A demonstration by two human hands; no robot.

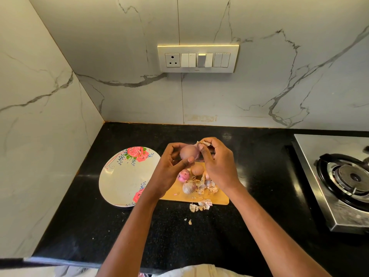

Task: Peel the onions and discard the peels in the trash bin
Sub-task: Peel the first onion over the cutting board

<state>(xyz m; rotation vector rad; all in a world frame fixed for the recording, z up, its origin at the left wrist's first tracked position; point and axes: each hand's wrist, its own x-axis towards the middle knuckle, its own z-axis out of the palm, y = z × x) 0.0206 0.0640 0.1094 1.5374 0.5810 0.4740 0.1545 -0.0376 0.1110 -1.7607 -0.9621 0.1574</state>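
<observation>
Above the wooden cutting board (221,197), my left hand (169,170) holds a pale purple onion (188,151) between thumb and fingers. My right hand (216,164) pinches a strip of dry peel (203,144) at the onion's top. On the board lie three more onions: a pink peeled one (184,174), a brown one (197,169) and a purple one (188,187). Loose peels (207,186) are heaped on the board, and more peels (200,205) lie on the counter at its near edge. No trash bin is in view.
A floral plate (123,176) sits left of the board on the black counter (99,226). A steel gas stove (339,180) stands at the right. Marble walls close the corner behind and to the left; a switch panel (197,58) is on the back wall.
</observation>
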